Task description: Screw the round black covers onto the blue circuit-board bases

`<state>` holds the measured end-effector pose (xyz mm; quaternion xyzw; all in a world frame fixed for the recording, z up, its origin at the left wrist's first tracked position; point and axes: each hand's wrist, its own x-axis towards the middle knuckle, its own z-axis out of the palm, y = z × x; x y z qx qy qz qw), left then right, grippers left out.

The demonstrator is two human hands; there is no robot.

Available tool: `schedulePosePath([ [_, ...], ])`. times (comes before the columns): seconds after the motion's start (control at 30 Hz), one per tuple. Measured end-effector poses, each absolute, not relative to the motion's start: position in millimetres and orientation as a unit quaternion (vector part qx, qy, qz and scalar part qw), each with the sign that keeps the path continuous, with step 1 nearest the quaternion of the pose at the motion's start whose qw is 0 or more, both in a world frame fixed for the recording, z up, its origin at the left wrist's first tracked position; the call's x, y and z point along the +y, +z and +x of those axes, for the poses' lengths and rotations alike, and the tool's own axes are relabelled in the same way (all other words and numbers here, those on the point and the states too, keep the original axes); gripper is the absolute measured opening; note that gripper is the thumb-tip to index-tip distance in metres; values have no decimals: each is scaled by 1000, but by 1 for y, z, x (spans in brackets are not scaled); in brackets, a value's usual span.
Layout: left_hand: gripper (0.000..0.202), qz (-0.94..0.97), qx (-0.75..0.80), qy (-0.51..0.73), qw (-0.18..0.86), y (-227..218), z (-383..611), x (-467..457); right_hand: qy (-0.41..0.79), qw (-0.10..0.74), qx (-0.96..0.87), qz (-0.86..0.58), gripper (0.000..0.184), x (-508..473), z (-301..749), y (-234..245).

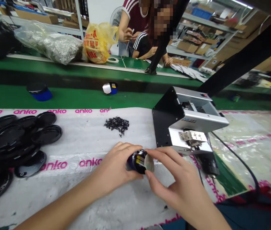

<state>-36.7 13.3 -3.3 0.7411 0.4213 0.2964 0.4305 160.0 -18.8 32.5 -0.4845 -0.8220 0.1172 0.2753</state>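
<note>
My left hand [116, 166] is wrapped round a small dark blue round housing [135, 161], tilted so that its open end faces right. Inside the housing a yellow part and some dark parts show. With thumb and forefinger, my right hand [173, 172] pinches a pale round disc [149, 162] at the housing's open end. Whether the disc is joined to the housing I cannot tell. Just beyond my hands lies a heap of small black pieces [117, 124] on the white printed sheet [78, 185].
Black round covers [8, 137] are piled at the left. A silver-and-black machine [190, 118] stands to the right, with a black power tool [208, 164] beside it. On the green belt sit a blue-and-black housing [39, 92] and another with a pale disc [110, 88]. Two people work across the bench.
</note>
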Motion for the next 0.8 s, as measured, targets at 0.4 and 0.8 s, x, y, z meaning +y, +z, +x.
schedulePosePath([
  [0.4, 32, 387, 492, 275, 730, 8, -17, 12, 153, 331, -762, -534, 30, -35, 163, 6],
  [0.8, 22, 515, 529, 338, 584, -3, -6, -1, 103, 319, -824, -457, 34, -24, 154, 10],
])
